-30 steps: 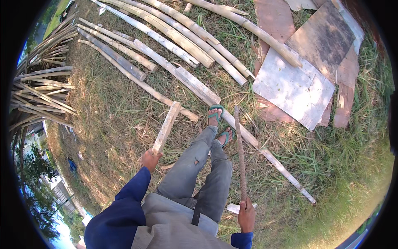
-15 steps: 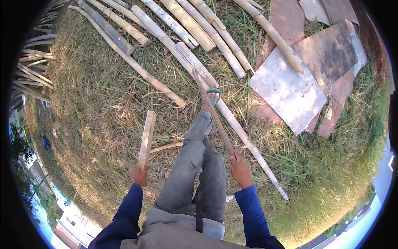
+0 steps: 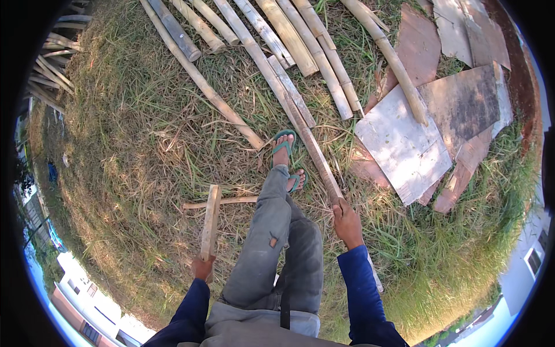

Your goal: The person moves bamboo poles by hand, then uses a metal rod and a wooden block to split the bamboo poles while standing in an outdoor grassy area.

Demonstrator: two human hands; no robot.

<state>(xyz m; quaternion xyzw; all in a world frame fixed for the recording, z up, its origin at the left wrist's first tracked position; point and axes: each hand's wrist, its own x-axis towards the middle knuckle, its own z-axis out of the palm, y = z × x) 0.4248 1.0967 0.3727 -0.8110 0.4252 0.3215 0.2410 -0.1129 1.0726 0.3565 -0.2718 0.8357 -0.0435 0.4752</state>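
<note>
My left hand is closed round the lower end of a short, squared wooden block, which points away from me. In my right hand is the near end of a long, narrow brown stick with a rough surface. The far part of the stick passes in front of a long pale bamboo pole on the ground; whether they touch I cannot tell. My sandalled feet stand on dry grass, left of the stick. A thin curved stick lies between the block and my leg.
Several bamboo poles lie side by side ahead. Another bamboo pole slants toward my feet from the left. Weathered boards overlap on the grass at the right, with one pole end on them. Stacked poles sit at far left.
The brown stick has swung right, off my foot and along the pale pole. My right hand has moved slightly right, and the block in my left hand has come nearer to me. The view has shifted.
</note>
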